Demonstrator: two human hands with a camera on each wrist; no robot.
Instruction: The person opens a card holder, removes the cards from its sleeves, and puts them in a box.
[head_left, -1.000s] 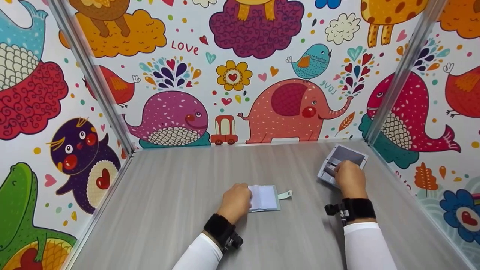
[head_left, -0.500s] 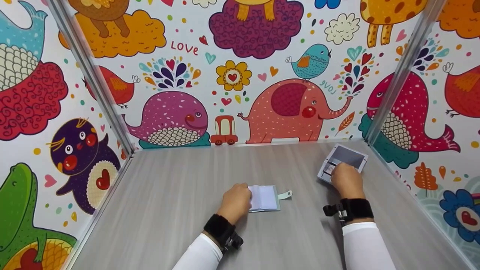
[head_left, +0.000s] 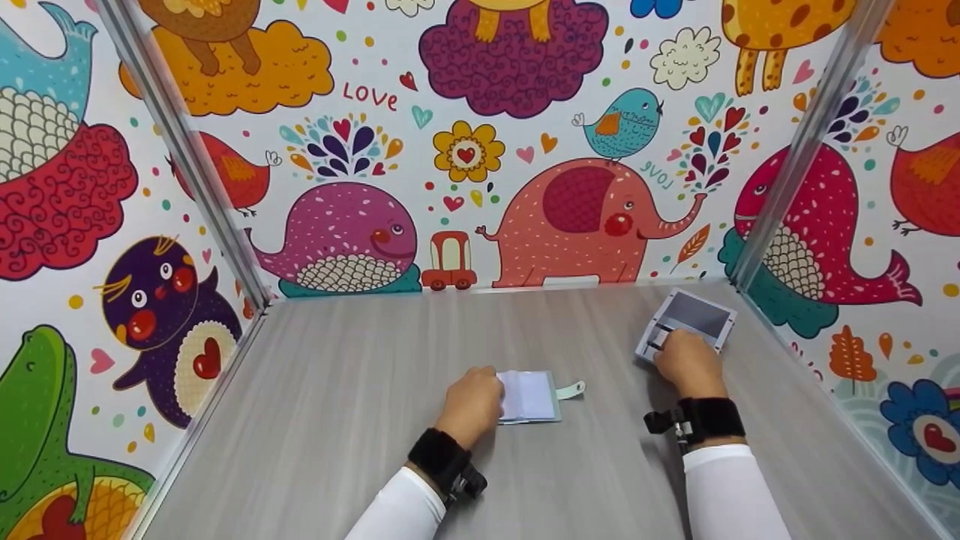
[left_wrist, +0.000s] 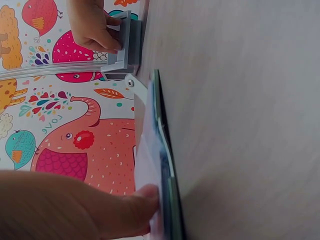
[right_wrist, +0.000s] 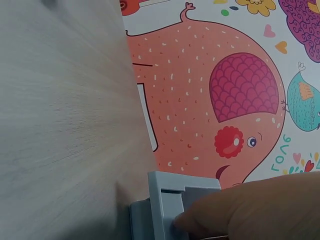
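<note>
A small card holder [head_left: 534,395] with a pale green cover and a snap strap [head_left: 571,390] lies spread open on the table, its clear sleeves showing. My left hand [head_left: 471,405] holds its left edge; in the left wrist view the thumb [left_wrist: 145,200] presses on the inner sleeve. At the back right stands a shallow grey box [head_left: 701,309] with dark slots on its left side. My right hand [head_left: 688,364] reaches into its near part, thumb against the inner wall in the right wrist view. Its other fingertips are hidden, so whether they grip anything cannot be seen.
A wood-grain table [head_left: 360,450] lies under both hands. Walls with cartoon animals [head_left: 570,225] enclose it at the back and sides, joined by metal corner posts [head_left: 780,180]. The grey box sits close to the back right corner.
My right hand has shifted slightly left and towards me inside the grey box, uncovering more of its floor. The left hand and the card holder have stayed put.
</note>
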